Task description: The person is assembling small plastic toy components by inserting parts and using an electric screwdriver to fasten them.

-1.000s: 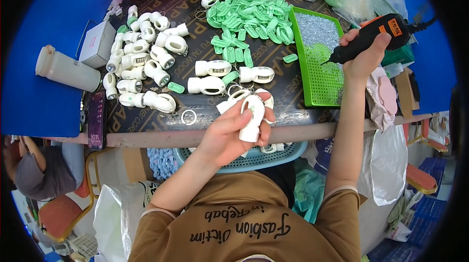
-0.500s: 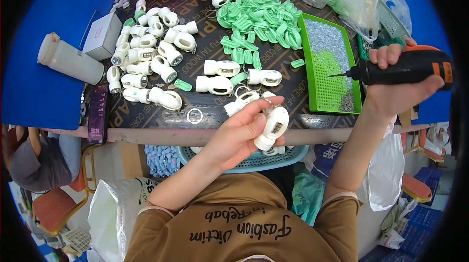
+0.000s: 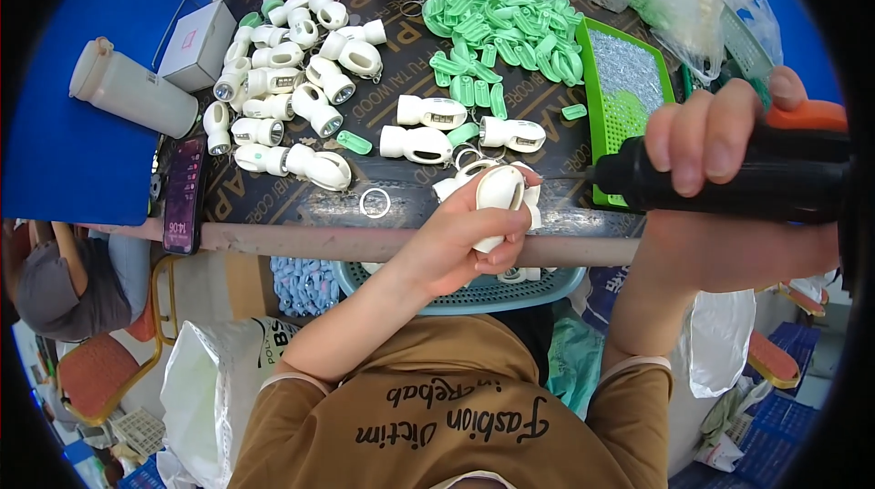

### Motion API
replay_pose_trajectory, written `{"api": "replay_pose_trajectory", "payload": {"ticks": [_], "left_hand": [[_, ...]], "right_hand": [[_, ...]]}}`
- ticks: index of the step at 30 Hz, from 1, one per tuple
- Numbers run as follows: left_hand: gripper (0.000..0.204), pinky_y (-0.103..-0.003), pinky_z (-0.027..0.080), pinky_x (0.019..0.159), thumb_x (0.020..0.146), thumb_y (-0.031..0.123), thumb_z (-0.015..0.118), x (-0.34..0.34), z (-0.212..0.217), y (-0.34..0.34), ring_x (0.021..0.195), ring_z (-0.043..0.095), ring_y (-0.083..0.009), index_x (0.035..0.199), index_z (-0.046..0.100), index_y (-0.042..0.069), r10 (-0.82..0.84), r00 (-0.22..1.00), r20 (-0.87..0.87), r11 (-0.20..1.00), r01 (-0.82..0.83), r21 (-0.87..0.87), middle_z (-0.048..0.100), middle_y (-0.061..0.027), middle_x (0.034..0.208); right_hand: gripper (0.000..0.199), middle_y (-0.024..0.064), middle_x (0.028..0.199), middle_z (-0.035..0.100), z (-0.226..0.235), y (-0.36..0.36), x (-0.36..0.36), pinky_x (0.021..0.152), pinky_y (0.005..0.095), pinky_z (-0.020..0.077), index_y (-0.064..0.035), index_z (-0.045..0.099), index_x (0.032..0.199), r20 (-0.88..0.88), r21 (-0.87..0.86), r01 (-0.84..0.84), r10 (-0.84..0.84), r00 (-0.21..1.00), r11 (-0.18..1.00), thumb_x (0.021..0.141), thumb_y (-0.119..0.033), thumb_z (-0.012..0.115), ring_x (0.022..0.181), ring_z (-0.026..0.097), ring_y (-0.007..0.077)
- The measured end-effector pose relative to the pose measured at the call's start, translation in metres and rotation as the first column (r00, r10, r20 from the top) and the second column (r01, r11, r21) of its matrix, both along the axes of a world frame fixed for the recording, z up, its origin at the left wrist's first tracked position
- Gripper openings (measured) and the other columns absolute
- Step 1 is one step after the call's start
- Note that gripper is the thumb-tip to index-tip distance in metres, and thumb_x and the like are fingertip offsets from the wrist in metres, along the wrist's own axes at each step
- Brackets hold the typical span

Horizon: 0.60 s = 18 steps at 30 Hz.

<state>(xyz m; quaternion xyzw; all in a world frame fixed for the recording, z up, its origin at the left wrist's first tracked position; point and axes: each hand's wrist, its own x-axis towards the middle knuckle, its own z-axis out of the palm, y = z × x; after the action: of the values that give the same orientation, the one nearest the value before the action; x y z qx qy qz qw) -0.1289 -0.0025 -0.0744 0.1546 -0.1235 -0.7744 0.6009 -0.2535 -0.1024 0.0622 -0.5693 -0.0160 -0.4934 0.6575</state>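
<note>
My left hand (image 3: 445,238) is closed around a small white flashlight (image 3: 500,195), held just above the table's near edge with its oval handle loop upward. Off to the right, my right hand (image 3: 702,147) grips a black electric screwdriver (image 3: 761,179) with an orange part on top. Its dark nose points left toward the flashlight, some distance away; the thin bit is hard to make out. Directly behind my left hand lie more white flashlights (image 3: 456,181), partly hidden by it. Three others, one being a white flashlight (image 3: 513,134), rest a little farther off beside loose green plastic pieces.
A heap of green plastic pieces (image 3: 510,24) lies beyond. Beside it stands a green tray (image 3: 594,92) of small screws. Many flashlights (image 3: 273,79) cluster left, near a white box (image 3: 196,47), bottle (image 3: 137,92) and phone (image 3: 185,193). Below the edge is a blue basket (image 3: 437,305).
My right hand has brought the screwdriver closer and lower, to the left of where its rear end was. My left hand has turned the flashlight, so its window no longer shows.
</note>
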Motion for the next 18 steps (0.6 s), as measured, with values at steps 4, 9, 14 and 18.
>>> {"api": "replay_pose_trajectory", "payload": {"ticks": [4, 9, 14, 18], "left_hand": [[0.037, -0.019, 0.024, 0.036, 0.082, 0.001, 0.054, -0.001, 0.005, 0.001, 0.047, 0.039, -0.0066, 0.117, 0.04, 0.006, -0.015, 0.999, 0.035, 1.0, 0.014, 0.018, 0.047, -0.0027, 0.069], [0.039, -0.018, 0.023, 0.035, 0.083, 0.001, 0.053, 0.0, 0.006, 0.002, 0.047, 0.039, -0.0063, 0.118, 0.039, 0.006, 0.0, 0.999, 0.049, 0.999, -0.003, 0.045, 0.047, -0.0025, 0.069], [0.04, -0.018, 0.022, 0.035, 0.082, 0.001, 0.053, 0.0, 0.005, 0.002, 0.046, 0.039, -0.0065, 0.119, 0.038, 0.006, -0.024, 0.999, 0.036, 0.999, 0.022, 0.047, 0.046, -0.0025, 0.067], [0.039, -0.018, 0.022, 0.035, 0.082, 0.0, 0.052, -0.001, 0.007, 0.001, 0.046, 0.039, -0.0066, 0.118, 0.038, 0.006, -0.01, 0.997, 0.071, 0.997, 0.005, 0.072, 0.046, -0.0025, 0.066]], "right_hand": [[0.081, 0.0044, 0.067, 0.047, -0.004, -0.001, 0.012, 0.055, 0.03, 0.0338, -0.0073, 0.044, 0.111, -0.066, -0.11, -0.073, 0.066, 0.996, 0.991, 0.068, -0.076, 0.041, 0.052, 0.044, 0.016], [0.087, 0.005, 0.065, 0.048, -0.01, 0.001, 0.021, 0.055, 0.0309, 0.0355, -0.0065, 0.043, 0.111, -0.076, -0.08, -0.069, 0.063, 0.995, 0.994, 0.065, -0.081, 0.042, 0.052, 0.045, 0.016], [0.091, 0.0052, 0.064, 0.049, -0.004, 0.01, 0.028, 0.054, 0.0304, 0.0365, -0.0058, 0.043, 0.11, -0.177, -0.131, -0.029, 0.005, 0.984, 0.991, 0.062, -0.083, 0.044, 0.051, 0.045, 0.0157], [0.096, 0.0051, 0.063, 0.049, -0.017, 0.003, 0.027, 0.052, 0.0289, 0.0363, -0.006, 0.043, 0.11, -0.113, -0.064, 0.009, -0.016, 0.993, 0.998, 0.058, -0.087, 0.041, 0.048, 0.044, 0.015]]}}
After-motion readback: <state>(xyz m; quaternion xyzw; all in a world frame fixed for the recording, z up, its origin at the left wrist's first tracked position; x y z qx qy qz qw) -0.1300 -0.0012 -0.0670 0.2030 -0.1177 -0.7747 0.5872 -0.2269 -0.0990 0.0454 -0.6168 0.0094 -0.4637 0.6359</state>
